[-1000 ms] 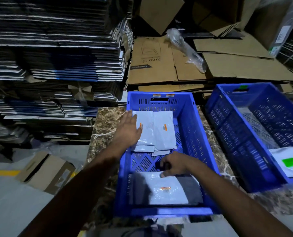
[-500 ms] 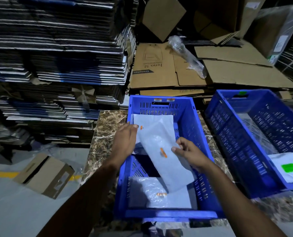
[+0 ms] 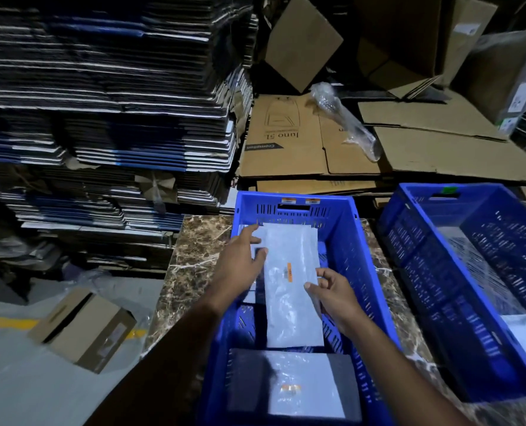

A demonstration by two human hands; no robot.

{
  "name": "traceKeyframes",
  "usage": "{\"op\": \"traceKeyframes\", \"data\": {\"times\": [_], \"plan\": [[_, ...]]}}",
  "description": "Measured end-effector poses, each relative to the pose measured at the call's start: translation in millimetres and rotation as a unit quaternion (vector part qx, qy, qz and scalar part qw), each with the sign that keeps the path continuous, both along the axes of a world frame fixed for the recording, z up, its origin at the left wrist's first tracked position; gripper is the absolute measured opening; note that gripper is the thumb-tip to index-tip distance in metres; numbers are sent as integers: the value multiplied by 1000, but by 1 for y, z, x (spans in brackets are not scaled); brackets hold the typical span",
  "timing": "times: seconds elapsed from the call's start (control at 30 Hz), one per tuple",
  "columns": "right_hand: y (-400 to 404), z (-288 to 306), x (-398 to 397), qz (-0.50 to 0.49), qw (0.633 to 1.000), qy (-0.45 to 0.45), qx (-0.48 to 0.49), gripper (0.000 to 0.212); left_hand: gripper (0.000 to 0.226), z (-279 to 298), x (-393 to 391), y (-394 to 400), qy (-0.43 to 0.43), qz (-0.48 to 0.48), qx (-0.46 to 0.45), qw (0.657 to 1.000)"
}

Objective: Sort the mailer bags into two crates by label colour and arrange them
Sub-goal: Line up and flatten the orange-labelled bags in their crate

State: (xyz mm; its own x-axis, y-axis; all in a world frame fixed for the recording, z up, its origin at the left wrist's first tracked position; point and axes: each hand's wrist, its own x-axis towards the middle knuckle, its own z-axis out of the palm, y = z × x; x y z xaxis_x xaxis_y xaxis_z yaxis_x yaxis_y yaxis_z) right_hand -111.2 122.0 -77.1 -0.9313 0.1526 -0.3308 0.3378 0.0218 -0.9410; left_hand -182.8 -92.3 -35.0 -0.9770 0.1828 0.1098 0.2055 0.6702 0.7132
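flattened carton [image 3: 281, 139] — "Juno 5L", upside down | black tag — "Crompton"

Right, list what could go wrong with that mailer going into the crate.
The orange-label mailer is only lightly held by the left hand and right hand; it may slide crooked over the mailers beneath. It may also overlap the near mailer, spoiling the arrangement in the crate.

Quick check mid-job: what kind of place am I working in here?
Most likely a warehouse packing or storeroom area. Tall stacks of flattened cartons fill the left, loose cardboard sheets lie behind, and two blue plastic crates holding mailer bags sit on a marble-patterned counter.
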Motion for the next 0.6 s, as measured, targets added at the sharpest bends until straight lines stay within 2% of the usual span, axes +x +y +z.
{"op": "traceKeyframes", "data": {"times": [0.1, 0.13, 0.2, 0.3, 0.43, 0.5, 0.6], "plan": [[5, -27, -31, -46, 996, -42, 68, 30, 61, -3, -18, -8, 19, -13, -119, 993], [2, -31, -42, -46, 995, -46, 78, 27, 60, -5, -21, -9, 22, -19, -140, 990], [-11, -28, -60, -58, 993, -42, 91, 15, 56, -8, -20, -7, 43, -18, -165, 985], [-33, -27, -91, -49, 990, -45, 124, 12, 53, -12, -18, -5, 78, -4, -176, 981], [-50, -21, -118, 23, 966, -54, 253, 38, 52, -23, -22, -6, 112, -1, -226, 968], [-44, -21, -124, 17, 958, -44, 284, 41, 48, -30, -23, -5, 137, -5, -286, 948], [-21, -29, -125, 0, 942, -13, 334, 35, 48, -37, -28, 9, 135, -64, -420, 895]]}}
